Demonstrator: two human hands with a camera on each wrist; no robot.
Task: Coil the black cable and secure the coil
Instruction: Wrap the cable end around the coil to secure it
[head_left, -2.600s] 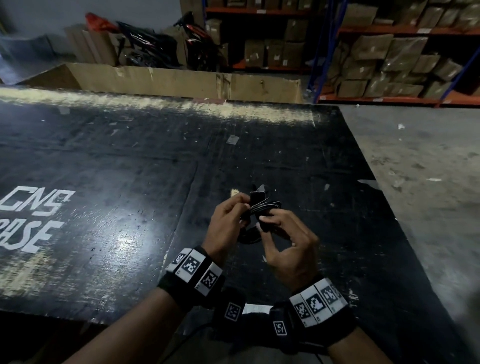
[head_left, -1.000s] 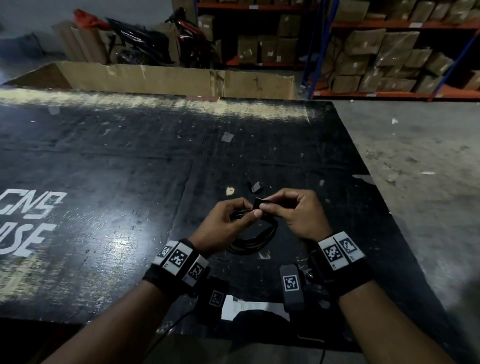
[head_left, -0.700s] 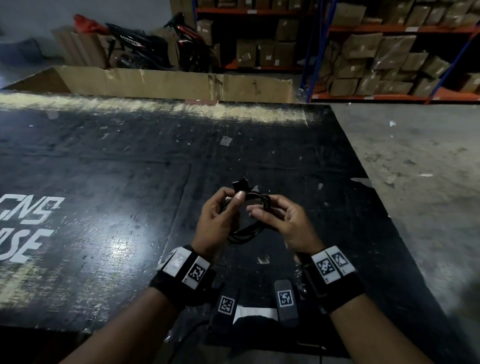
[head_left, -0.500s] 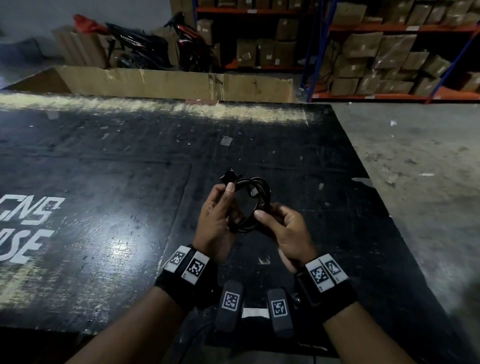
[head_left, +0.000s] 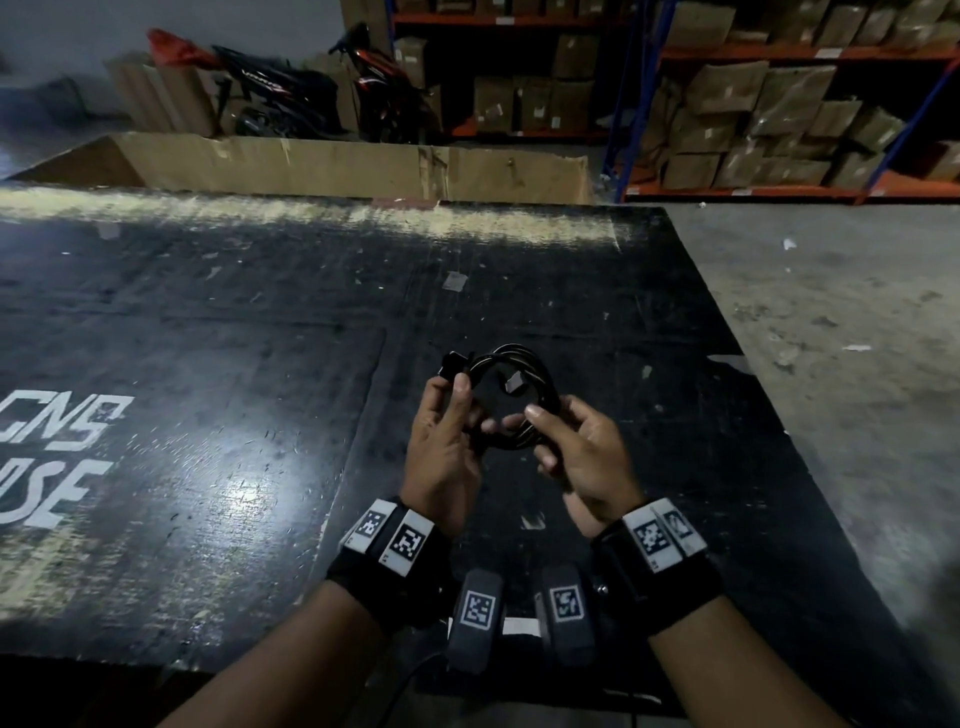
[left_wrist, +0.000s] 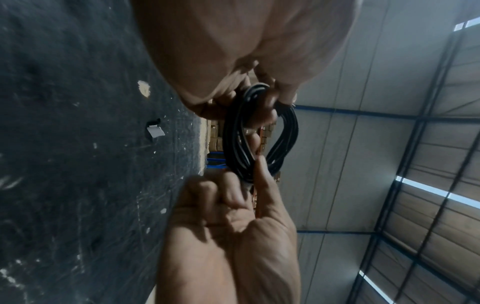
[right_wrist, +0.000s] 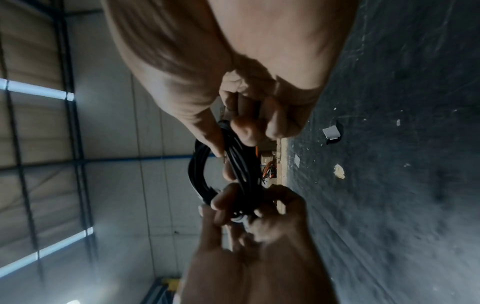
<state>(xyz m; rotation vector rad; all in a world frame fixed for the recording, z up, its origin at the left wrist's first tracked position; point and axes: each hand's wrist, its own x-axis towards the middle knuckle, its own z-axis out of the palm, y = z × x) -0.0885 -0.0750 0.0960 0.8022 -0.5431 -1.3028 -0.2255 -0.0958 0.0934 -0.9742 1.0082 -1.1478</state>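
Dim warehouse: grey floor (head_left: 841, 332), scuffed black tabletop (head_left: 208, 364), shelving (head_left: 779, 52) with what look like boxes.

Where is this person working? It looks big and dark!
Most likely a warehouse or storeroom. Tall metal shelving racks are stacked with brown cardboard boxes, motorbikes are parked at the back, and the floor is bare concrete.

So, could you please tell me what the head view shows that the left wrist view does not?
Only the head view shows the two plugs, one above the left hand and one inside the loop, plus both wristbands and the shelves of boxes.

Only the left wrist view shows the roof panels overhead.

Both show the coiled black cable held above the black table, the left hand on one side and the right hand on the other.
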